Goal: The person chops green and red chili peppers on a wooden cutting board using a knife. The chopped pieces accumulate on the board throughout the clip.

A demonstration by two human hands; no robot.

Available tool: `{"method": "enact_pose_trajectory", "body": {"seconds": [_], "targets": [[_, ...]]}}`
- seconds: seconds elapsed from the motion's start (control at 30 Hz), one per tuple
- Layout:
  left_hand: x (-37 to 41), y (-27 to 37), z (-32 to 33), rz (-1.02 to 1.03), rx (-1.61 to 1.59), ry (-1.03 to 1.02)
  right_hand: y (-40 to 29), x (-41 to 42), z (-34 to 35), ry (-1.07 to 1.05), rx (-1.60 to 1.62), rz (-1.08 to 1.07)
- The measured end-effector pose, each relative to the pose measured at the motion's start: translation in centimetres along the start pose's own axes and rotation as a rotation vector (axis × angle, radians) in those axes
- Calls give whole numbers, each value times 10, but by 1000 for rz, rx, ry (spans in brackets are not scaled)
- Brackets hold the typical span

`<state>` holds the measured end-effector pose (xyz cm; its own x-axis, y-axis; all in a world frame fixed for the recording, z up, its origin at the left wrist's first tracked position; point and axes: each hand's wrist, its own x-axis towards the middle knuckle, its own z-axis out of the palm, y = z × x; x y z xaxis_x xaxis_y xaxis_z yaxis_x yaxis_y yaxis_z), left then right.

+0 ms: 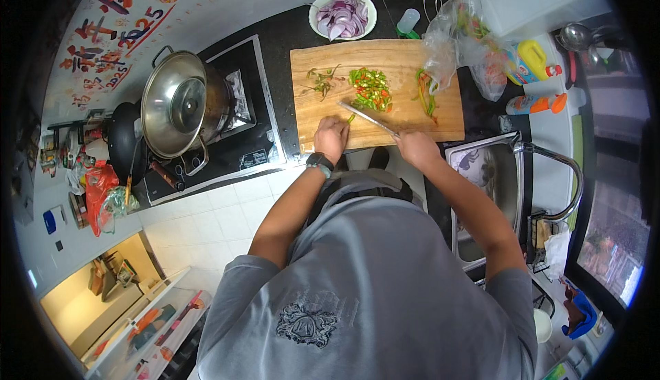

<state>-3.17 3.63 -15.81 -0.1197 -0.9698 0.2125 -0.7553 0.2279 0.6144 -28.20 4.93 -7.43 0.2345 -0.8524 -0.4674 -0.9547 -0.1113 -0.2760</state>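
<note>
My right hand (418,149) grips a kitchen knife (368,119), its blade pointing up and left across the wooden cutting board (319,114). At the board's near left edge, my left hand (331,135) holds a short piece of green chili pepper (351,119) against the wood with its fingertips. Just beyond the blade lies a pile of chopped green and red chili peppers (370,88). Chili stems and trimmings (323,81) are scattered to its left. Several whole chili peppers (426,93) lie on the right side, partly under a clear plastic bag (443,44).
A white bowl (313,16) of sliced red onion (344,18) stands behind the board. To the left is a gas stove (268,117) bearing a large lidded steel pot (172,104). On the right are a sink (510,189) with a faucet (577,173) and a yellow detergent bottle (533,60).
</note>
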Motion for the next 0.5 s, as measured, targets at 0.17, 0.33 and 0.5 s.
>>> {"method": "enact_pose_trajectory", "body": {"seconds": [0.17,0.33,0.5], "targets": [[0,8,-12,41,-14,78,-2,-11,-9,74,72,48],[-8,3,-13,-6,32,57,1,-21,-27,140,-73,-125],[-10,-5,-5,53,28,89,5,-17,-23,77,-203,-155]]}}
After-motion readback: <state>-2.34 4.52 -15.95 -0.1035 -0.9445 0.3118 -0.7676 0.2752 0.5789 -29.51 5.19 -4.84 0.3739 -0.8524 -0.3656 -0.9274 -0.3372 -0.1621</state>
